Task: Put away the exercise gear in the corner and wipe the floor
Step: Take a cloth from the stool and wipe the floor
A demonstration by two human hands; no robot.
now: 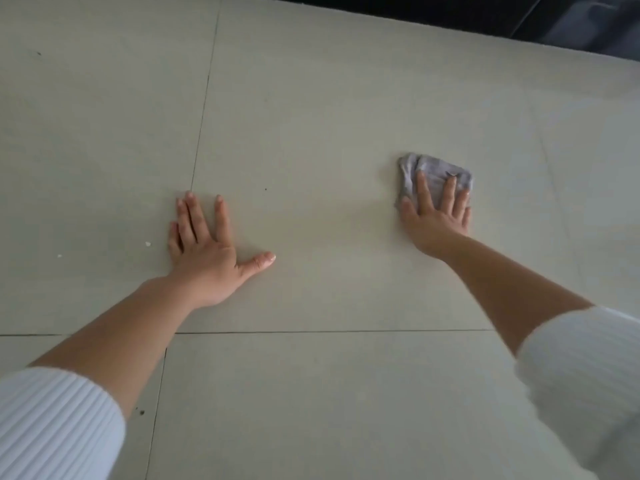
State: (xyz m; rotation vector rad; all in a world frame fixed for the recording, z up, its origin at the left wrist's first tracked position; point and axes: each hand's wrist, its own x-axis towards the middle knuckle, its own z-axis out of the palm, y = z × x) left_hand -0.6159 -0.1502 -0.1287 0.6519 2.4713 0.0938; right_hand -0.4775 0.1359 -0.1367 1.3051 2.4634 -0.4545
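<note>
A small grey cloth lies bunched on the pale tiled floor at the middle right. My right hand presses down on it with straight, spread fingers; the cloth's near half is hidden under the palm. My left hand lies flat on the bare tile to the left, fingers straight and thumb stretched out to the right, holding nothing. No exercise gear is in view.
Dark grout lines cross the floor. Small white crumbs lie just left of my left hand and tiny dark specks dot the tiles. A dark piece of furniture or a wall base borders the floor at the top right.
</note>
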